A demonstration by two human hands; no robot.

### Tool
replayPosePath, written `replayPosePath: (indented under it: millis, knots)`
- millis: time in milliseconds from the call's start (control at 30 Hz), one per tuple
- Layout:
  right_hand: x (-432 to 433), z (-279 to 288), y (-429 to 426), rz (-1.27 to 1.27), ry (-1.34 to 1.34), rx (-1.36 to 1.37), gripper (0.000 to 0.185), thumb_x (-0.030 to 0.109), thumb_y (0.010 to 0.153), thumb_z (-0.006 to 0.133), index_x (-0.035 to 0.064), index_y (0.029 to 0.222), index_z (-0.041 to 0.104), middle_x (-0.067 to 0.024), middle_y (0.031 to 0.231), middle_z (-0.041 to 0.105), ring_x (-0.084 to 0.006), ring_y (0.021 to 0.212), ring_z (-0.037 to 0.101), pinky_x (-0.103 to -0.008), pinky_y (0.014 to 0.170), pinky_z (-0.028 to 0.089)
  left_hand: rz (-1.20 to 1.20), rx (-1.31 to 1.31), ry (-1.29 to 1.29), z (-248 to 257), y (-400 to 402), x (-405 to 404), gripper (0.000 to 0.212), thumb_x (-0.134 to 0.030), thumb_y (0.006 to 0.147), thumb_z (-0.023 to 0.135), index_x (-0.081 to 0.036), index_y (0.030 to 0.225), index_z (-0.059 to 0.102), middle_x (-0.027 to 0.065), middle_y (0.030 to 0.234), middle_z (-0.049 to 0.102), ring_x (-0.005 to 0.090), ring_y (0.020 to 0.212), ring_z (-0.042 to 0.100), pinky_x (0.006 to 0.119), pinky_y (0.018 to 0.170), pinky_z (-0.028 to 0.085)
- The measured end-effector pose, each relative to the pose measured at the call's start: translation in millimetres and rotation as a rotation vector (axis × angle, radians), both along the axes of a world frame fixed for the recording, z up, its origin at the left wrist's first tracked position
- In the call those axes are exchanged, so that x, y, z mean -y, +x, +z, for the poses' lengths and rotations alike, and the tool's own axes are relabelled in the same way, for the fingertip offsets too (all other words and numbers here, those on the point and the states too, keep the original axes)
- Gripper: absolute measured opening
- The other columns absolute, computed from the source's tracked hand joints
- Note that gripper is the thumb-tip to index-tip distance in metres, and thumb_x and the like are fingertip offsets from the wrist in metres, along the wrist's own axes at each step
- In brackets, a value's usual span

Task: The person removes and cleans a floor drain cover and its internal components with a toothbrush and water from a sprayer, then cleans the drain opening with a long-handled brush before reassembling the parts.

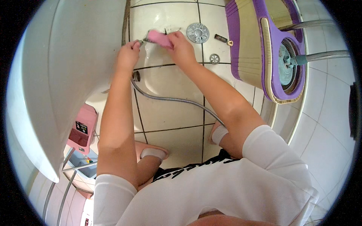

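Note:
My right hand (181, 48) grips a blurred pink pad (159, 38), perhaps a sponge or cloth, low over the wet tiled floor (167, 113). To its left, my left hand (128, 55) pinches a small, thin dark object (140, 42) whose far end reaches the pad; its kind is unclear. Dark marks on the tile show just beyond the pad. A round metal floor drain cover (198, 33) lies to the right of my right hand, with a smaller round strainer (214, 58) below it. Beside my left forearm sits a short dark cylindrical fitting (136, 76).
A flexible metal hose (175, 99) curves across the floor towards my foot. A purple and cream mop bucket (249, 42) with a mop stands at right, a small dark-handled tool (221, 38) beside it. A white basin or tub wall (76, 50) and a pink container (83, 128) are at left.

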State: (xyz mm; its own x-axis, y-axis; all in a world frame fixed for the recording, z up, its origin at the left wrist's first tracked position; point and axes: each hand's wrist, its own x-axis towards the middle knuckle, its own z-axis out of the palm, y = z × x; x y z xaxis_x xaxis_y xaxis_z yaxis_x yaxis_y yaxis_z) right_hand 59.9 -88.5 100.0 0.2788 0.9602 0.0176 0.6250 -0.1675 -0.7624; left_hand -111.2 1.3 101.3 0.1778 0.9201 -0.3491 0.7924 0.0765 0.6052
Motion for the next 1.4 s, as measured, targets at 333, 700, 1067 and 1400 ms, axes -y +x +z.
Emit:
replayPosePath:
  millis: [333, 700, 1067, 1400]
  knots:
    - [32, -4, 7, 0.111, -0.200, 0.125, 0.031, 0.014, 0.080, 0.056, 0.0154, 0.111, 0.055, -0.0097, 0.108, 0.055, -0.0309, 0.086, 0.059, -0.0406, 0.073, 0.048, -0.054, -0.014, -0.026, -8, 5, 44, 0.032, -0.026, 0.086, 0.052, -0.011, 0.114, 0.058, 0.0161, 0.088, 0.064, 0.0310, 0.079, 0.061, 0.037, 0.072, 0.046]
    - [20, -39, 22, -0.089, -0.132, -0.067, 0.034, 0.021, 0.089, 0.045, 0.0167, 0.122, 0.050, -0.0254, 0.089, 0.054, -0.0402, 0.084, 0.055, -0.0442, 0.075, 0.044, -0.157, -0.476, 0.016, 6, 72, 25, 0.046, -0.030, 0.086, 0.052, -0.018, 0.129, 0.042, 0.0149, 0.111, 0.047, 0.0278, 0.091, 0.058, 0.039, 0.072, 0.048]
    - [-26, -27, 31, 0.011, -0.229, -0.114, 0.031, 0.020, 0.088, 0.047, 0.0235, 0.119, 0.053, -0.0189, 0.097, 0.060, -0.0351, 0.089, 0.058, -0.0401, 0.074, 0.047, -0.141, -0.406, 0.062, -14, 65, 23, 0.051, -0.034, 0.085, 0.054, -0.025, 0.133, 0.038, 0.0138, 0.112, 0.049, 0.0279, 0.096, 0.056, 0.040, 0.074, 0.048]
    - [-40, -22, 38, 0.077, -0.302, -0.126, 0.036, 0.008, 0.091, 0.040, 0.0107, 0.127, 0.045, -0.0124, 0.116, 0.057, -0.0211, 0.103, 0.058, -0.0275, 0.088, 0.042, -0.369, -0.469, 0.053, -13, 64, 14, 0.052, -0.010, 0.084, 0.049, -0.023, 0.133, 0.038, 0.0115, 0.114, 0.048, 0.0251, 0.091, 0.059, 0.034, 0.073, 0.048]
